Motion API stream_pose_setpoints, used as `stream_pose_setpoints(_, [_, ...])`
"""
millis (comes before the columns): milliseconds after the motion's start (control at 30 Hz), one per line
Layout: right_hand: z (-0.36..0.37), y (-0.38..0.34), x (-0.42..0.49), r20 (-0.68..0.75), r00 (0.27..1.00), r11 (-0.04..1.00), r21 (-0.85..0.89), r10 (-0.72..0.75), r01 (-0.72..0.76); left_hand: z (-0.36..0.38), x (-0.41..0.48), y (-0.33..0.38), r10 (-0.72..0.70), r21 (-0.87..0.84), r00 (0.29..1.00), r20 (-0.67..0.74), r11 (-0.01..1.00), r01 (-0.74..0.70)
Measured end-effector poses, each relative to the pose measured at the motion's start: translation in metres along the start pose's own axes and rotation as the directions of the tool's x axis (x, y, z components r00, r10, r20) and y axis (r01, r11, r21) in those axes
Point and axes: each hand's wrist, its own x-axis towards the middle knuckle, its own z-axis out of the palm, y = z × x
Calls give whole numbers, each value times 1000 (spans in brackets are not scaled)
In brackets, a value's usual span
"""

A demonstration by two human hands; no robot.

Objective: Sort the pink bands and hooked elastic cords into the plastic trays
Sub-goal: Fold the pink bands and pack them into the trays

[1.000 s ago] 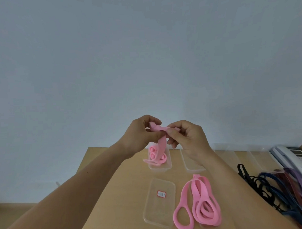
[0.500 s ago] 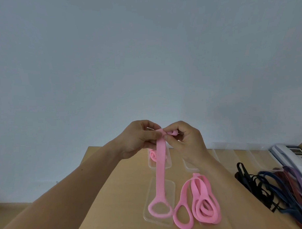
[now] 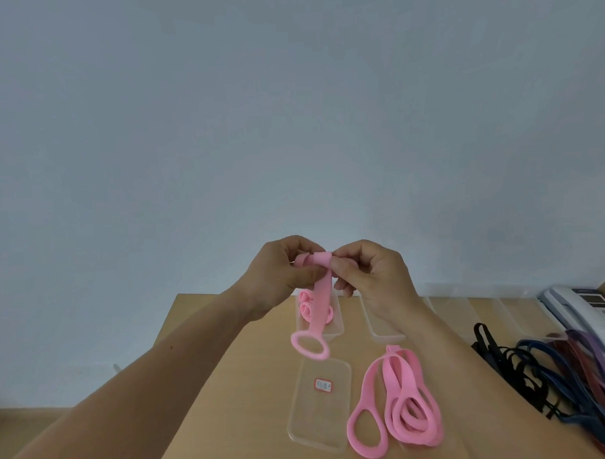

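Note:
Both hands are raised above the table with a pink band [image 3: 320, 299] between them. My left hand [image 3: 284, 276] and my right hand [image 3: 367, 273] pinch its rolled top end; the rest hangs down and ends in a loop. Behind it a clear plastic tray [image 3: 337, 326] holds rolled pink bands. A pile of loose pink bands [image 3: 400, 404] lies on the table at the front. Dark hooked elastic cords [image 3: 525, 369] lie in a heap to the right.
A clear lid with a red label [image 3: 322, 405] lies flat in front. More clear trays [image 3: 380, 324] stand in a row along the back edge. A white desk phone [image 3: 581, 309] sits at the far right. The wooden table [image 3: 230, 369] ends at the left.
The hanging part of the band has grown shorter as the top end was rolled up between my fingers. Its loop now hangs higher, above the labelled lid.

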Motion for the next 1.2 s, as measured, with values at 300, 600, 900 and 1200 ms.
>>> stream_pose_setpoints(300, [2,6,-2,-53,986,978,-145,-158,149,1,-4,10,-195,-77,972,133,975,206])
stream_pose_setpoints(600, [3,10,-8,-19,987,986,-57,-159,157,-1,-6,13,-133,-207,986,104,966,152])
stream_pose_setpoints(900, [-3,2,-10,60,997,994,90,53,-59,8,-12,4,13,78,1000,9,997,-13])
stream_pose_setpoints(1200, [0,-2,-15,-4,952,921,-253,-307,296,5,-21,11,-155,-29,975,158,986,162])
